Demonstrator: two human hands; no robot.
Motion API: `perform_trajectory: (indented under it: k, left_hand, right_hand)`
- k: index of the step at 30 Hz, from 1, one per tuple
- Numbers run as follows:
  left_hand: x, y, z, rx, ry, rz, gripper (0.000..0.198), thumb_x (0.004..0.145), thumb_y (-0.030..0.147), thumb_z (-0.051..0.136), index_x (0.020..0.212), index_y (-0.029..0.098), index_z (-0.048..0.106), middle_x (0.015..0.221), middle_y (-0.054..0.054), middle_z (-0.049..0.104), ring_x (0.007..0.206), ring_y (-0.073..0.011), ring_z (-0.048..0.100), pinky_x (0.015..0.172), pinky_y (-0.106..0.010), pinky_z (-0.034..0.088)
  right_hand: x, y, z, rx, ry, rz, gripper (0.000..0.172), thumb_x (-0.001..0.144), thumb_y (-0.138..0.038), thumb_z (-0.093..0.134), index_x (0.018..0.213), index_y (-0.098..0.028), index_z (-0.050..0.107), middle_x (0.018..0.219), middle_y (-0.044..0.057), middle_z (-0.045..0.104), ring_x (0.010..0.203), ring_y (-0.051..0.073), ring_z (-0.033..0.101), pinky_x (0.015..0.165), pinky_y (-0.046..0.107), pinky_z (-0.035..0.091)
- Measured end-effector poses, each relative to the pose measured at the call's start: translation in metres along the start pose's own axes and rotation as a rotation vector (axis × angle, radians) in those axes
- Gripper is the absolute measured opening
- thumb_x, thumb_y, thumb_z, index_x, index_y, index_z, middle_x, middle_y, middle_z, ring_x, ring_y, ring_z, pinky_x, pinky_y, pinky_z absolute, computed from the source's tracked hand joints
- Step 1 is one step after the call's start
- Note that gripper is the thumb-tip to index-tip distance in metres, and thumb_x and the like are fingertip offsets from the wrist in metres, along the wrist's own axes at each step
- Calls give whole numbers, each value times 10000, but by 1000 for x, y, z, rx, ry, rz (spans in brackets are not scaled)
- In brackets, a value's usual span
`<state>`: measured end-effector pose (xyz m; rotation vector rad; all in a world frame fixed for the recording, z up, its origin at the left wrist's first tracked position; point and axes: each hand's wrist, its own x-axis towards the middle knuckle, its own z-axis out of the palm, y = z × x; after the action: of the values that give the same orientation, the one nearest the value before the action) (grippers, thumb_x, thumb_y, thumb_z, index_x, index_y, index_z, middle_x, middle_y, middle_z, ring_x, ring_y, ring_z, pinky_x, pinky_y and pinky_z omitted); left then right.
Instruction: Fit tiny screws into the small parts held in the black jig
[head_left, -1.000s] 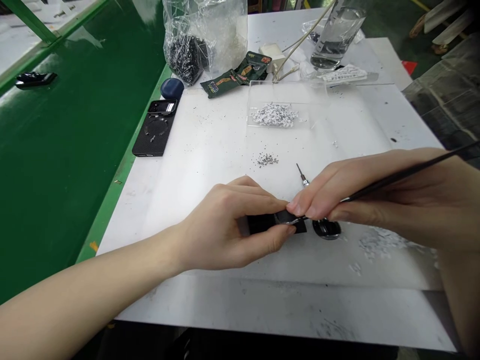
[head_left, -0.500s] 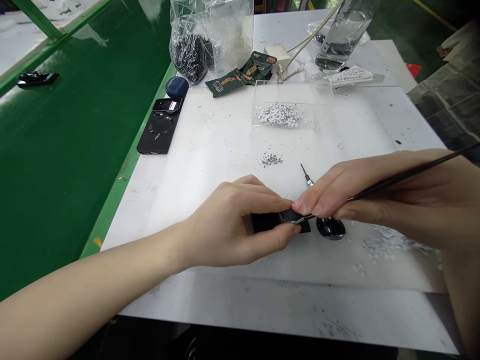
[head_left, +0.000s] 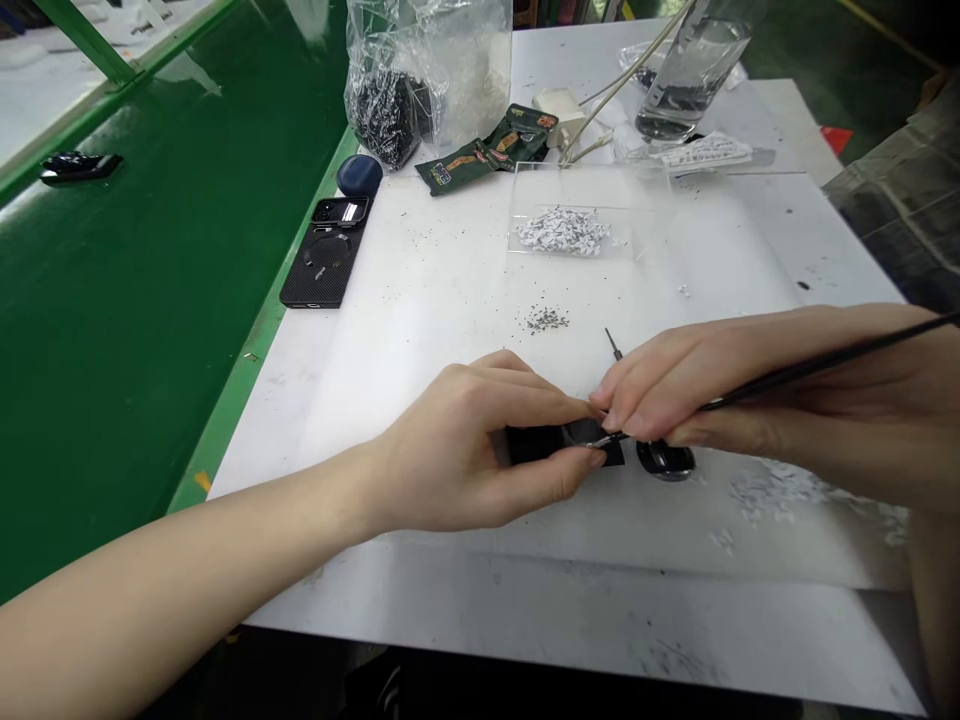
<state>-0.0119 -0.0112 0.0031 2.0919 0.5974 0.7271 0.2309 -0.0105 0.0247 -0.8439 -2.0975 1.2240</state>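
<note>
White table (head_left: 442, 330) being worked at beside green bench (head_left: 150, 300). Clear tray (head_left: 592, 190) of white flecks (head_left: 562, 231) being kept beyond hands, phone case (head_left: 324, 265) lying left of it. Black piece (head_left: 536, 445) being pinched in clenched grip of left hand (head_left: 457, 450), near black oval part (head_left: 664, 460) at table's middle. Slim black tool (head_left: 817, 362) being held in clenched grip of right hand (head_left: 750, 385), metal tip being pressed against piece.
</note>
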Motion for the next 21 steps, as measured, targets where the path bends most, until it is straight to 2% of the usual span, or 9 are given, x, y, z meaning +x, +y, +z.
perform_trajectory:
  k: [8, 10, 14, 15, 17, 21]
  left_hand:
    - [0, 0, 1, 9, -1, 24, 162, 922, 185, 630, 815, 83, 695, 843, -97, 770, 724, -149, 689, 792, -318, 528]
    - [0, 0, 1, 11, 18, 26, 128, 911, 182, 641, 880, 84, 717, 837, -87, 772, 724, -146, 689, 797, -314, 535]
    - [-1, -1, 2, 10, 52, 14, 142, 886, 159, 660, 969, 73, 736, 905, -104, 782, 803, -157, 711, 831, -292, 546]
    - [-1, -1, 2, 7, 49, 14, 137, 885, 160, 660, 962, 78, 738, 916, -103, 784, 807, -158, 712, 830, -290, 547]
    - [-2, -1, 2, 2, 45, 18, 122, 887, 168, 656, 947, 102, 739, 927, -88, 787, 799, -155, 711, 825, -291, 550]
    - [-1, -1, 2, -4, 41, 6, 104, 888, 168, 653, 927, 120, 736, 926, -75, 789, 805, -154, 714, 825, -286, 554]
  right_hand:
    - [2, 1, -5, 38, -43, 99, 192, 860, -213, 711, 977, -351, 776, 988, 0, 778, 936, 225, 733, 701, 291, 612]
    - [4, 1, -3, 32, 59, 78, 145, 860, -233, 715, 926, -344, 781, 929, -6, 781, 886, 214, 736, 696, 300, 607]
    - [12, 6, 7, -184, 492, 123, 77, 873, -331, 707, 901, -317, 777, 832, -8, 769, 804, 198, 721, 705, 340, 583]
    - [14, 8, 10, -263, 553, 156, 96, 872, -354, 704, 911, -306, 778, 841, -1, 769, 810, 207, 719, 714, 359, 576]
    - [18, 13, 16, -330, 587, 196, 124, 867, -375, 703, 913, -287, 778, 880, 11, 775, 827, 225, 721, 741, 395, 574]
    - [22, 19, 24, -246, 544, 220, 142, 873, -387, 690, 936, -291, 773, 960, 1, 784, 901, 227, 729, 813, 408, 585]
